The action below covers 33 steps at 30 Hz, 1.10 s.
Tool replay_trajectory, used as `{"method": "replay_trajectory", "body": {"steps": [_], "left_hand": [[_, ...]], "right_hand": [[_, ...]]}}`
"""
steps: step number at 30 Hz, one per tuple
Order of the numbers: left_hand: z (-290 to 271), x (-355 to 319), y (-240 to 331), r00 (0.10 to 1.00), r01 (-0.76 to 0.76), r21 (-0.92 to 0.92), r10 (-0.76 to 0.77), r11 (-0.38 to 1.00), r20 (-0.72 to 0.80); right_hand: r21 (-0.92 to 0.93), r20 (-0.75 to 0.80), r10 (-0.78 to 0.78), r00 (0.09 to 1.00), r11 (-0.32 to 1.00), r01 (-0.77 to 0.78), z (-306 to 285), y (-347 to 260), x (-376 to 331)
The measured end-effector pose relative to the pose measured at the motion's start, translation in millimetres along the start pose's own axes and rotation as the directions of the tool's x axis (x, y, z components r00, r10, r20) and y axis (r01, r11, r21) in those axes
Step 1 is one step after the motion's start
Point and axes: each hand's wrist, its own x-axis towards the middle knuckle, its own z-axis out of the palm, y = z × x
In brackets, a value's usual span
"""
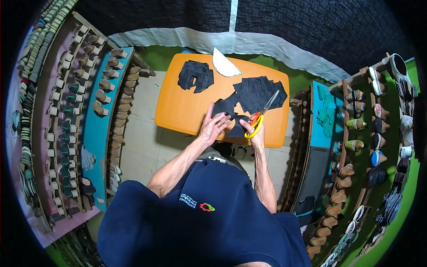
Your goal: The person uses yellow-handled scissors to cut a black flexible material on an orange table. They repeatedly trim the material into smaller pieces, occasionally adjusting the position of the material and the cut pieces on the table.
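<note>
step: mid-cut, dark cloth (231, 116) at the tabletop (178, 111) near edge
left hand (213, 127): open, flat on cloth
right hand (257, 135): gripping scissors (262, 115), blades apart
next: probably needs cloth pinned flat while blades close

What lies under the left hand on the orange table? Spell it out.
The left hand presses flat on a black fabric piece lying on the orange table. The fabric beneath the palm is covered. The right hand holds scissors beside it.
</note>
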Motion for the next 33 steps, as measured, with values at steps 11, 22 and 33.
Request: {"method": "replay_trajectory", "body": {"steps": [11,22,33], "left_hand": [[17.8,48.7,25.8,0.988,-0.111,0.366,0.063,0.924,0.141],[63.0,50.7,96.6,0.933,-0.212,0.689,-0.068,0.693,0.355],[69.8,39.1,75.0,0.900,-0.313,0.683,-0.025,0.660,0.436]], "right_hand": [[0.104,0.065,0.114,0.991,0.987,-0.120,31.3,-5.4,-30.2],[-0.327,0.259,0.155,0.953,0.943,-0.065,1.5,-12.3,-77.4],[-0.320,0.214,0.125,0.969,0.946,-0.052,-2.2,-20.3,-87.2]]}}
